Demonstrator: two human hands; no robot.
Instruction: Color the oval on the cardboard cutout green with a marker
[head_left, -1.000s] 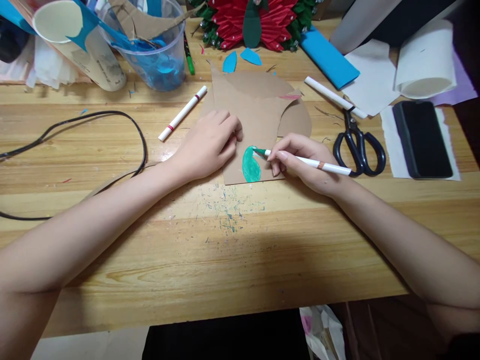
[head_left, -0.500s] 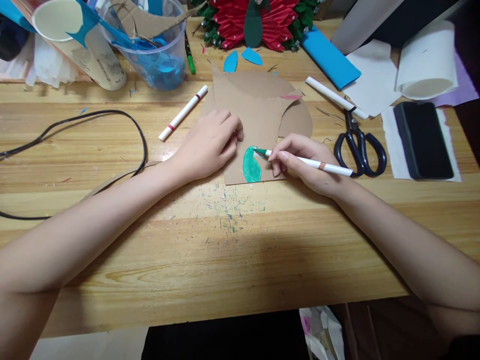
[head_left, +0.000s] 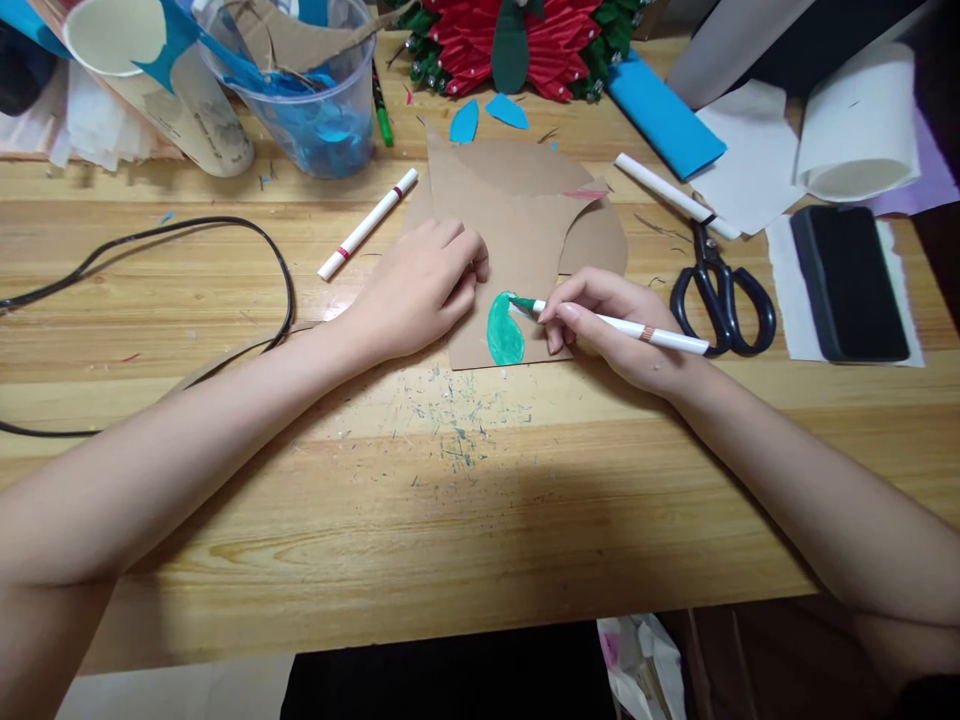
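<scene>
A brown cardboard piece (head_left: 510, 235) lies on the wooden table, with a green painted shape (head_left: 505, 330) near its front edge. My right hand (head_left: 600, 320) is closed around a white marker (head_left: 660, 337), whose green tip touches the upper part of the green shape. My left hand (head_left: 435, 285) rests on the cardboard's left side with its fingers curled; anything under the fingertips is hidden. A second white marker with red bands (head_left: 367, 225) lies left of the cardboard. Two small blue paper pieces (head_left: 464, 121) are behind it.
Black-handled scissors (head_left: 724, 300), another white marker (head_left: 667, 190) and a dark phone (head_left: 850, 283) are on the right. A plastic tub (head_left: 322, 130) and a paper cup (head_left: 172, 100) stand back left. A black cable (head_left: 281, 265) loops at left. A red flower decoration (head_left: 457, 45) is behind.
</scene>
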